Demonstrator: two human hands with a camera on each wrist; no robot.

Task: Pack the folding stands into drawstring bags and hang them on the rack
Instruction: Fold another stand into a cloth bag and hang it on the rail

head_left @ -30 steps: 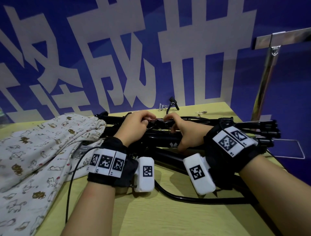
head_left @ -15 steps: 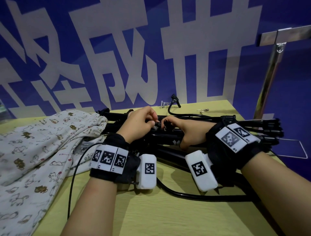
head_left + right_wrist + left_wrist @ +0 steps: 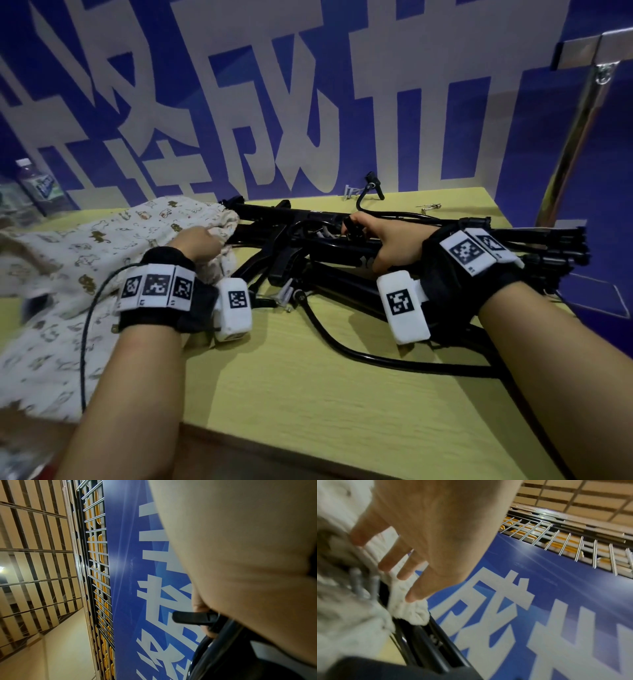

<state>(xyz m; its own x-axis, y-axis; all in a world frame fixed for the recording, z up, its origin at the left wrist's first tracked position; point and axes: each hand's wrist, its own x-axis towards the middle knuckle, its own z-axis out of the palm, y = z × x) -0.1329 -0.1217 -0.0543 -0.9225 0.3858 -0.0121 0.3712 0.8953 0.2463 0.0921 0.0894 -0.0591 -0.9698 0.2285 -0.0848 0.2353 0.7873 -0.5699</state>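
A: Head view: what is lying on the yellow wood-grain table [image 3: 308, 387]?

B: A bundle of black folding stands [image 3: 308, 246] is lying across the far half, and a cream drawstring bag [image 3: 68, 260] printed with small animals is spreading over the left side, its mouth touching the stands' left end.

A: What are the hands doing?

B: The right hand [image 3: 387, 240] is curling around the middle of the bundle, gripping a black tube. The left hand [image 3: 197, 241] is reaching onto the bag's edge; from the left wrist view its fingers [image 3: 412, 595] are stretching out nearly straight, tips touching the bunched cloth, not closing on it.

A: And the room?

B: A blue wall banner [image 3: 308, 102] with large white characters is standing right behind the table. A metal rack post [image 3: 575, 137] is rising at the right, a water bottle [image 3: 37, 192] is standing far left, and small metal hooks [image 3: 430, 206] are lying near the back edge.
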